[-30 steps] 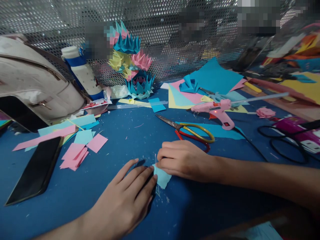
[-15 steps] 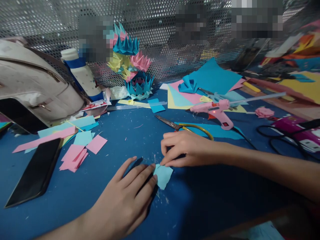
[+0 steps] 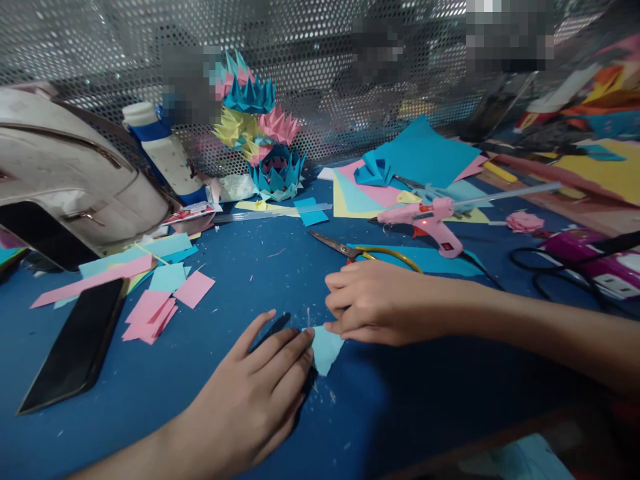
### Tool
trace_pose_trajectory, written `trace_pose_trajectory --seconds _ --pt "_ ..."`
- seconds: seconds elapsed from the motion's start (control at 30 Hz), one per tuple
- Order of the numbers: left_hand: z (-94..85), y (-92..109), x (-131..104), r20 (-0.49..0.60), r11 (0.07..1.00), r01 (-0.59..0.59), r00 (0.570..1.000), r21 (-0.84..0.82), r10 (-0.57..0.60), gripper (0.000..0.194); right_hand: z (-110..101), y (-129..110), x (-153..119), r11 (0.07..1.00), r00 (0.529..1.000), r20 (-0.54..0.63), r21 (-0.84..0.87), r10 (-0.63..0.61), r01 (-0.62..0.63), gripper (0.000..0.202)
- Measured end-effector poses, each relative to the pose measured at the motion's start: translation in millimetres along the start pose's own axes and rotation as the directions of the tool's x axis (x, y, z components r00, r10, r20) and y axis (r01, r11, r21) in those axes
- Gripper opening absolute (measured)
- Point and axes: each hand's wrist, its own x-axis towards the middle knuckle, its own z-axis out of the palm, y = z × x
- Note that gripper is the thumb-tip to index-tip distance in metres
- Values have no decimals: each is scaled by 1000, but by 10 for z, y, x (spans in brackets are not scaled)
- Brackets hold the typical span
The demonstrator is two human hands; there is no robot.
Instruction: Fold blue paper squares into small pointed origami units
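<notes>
A small light-blue piece of paper (image 3: 326, 352) lies on the blue tabletop (image 3: 240, 267) between my hands. My left hand (image 3: 255, 390) rests with its fingers stretched out, the fingertips pressing the paper's left edge. My right hand (image 3: 370, 303) has its fingers curled in, with a fingertip on the paper's upper right edge; whether it pinches the paper is hidden. Just behind my right hand lie scissors (image 3: 345, 248) with yellow handles. Beyond them a pink glue gun (image 3: 425, 220) with a clear stick rests on its side, its small light lit.
Pink paper squares (image 3: 150, 317), paper strips and a dark phone (image 3: 75, 347) lie at left, near a white bag (image 3: 85, 160) and a bottle (image 3: 163, 150). Folded-paper flowers (image 3: 275, 170) stand at the back. A purple power strip (image 3: 595, 260) with black cable sits at right.
My right hand has shifted slightly, its fingertip moving rightward along the paper's top edge. The paper's upper edge looks lower and straighter now. My left hand stays in place.
</notes>
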Motion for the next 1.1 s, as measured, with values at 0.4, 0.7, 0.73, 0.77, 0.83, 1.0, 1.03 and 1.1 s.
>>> trace_pose_trajectory --seconds 0.4,0.7,0.73,0.77,0.83,1.0,1.03,1.1 --pt "38 -38 124 -46 971 220 973 -95 -225 18 332 5 64 965 963 -231 251 136 -76 14" --pt "36 -41 252 7 924 381 924 -24 -381 14 432 -153 93 980 931 -320 137 178 -141 18" --pt "25 -47 253 3 924 381 925 -14 -381 11 434 -166 89 983 931 -321 121 173 -141 19" --pt "14 -55 250 -3 926 377 926 -5 -377 11 436 -175 84 985 933 -322 108 161 -133 21" --pt "0 -72 238 -14 930 367 930 10 -367 10 444 -181 74 991 938 -325 86 123 -101 24" --pt "21 -106 225 -61 940 338 940 51 -335 13 476 -144 52 999 927 -372 17 50 -47 27" --pt "31 -109 229 -74 942 329 943 64 -324 16 481 -138 48 999 924 -381 -3 40 -45 27" --pt "48 -110 241 -101 946 309 949 97 -300 23 486 -134 40 998 919 -394 -38 29 -47 28"
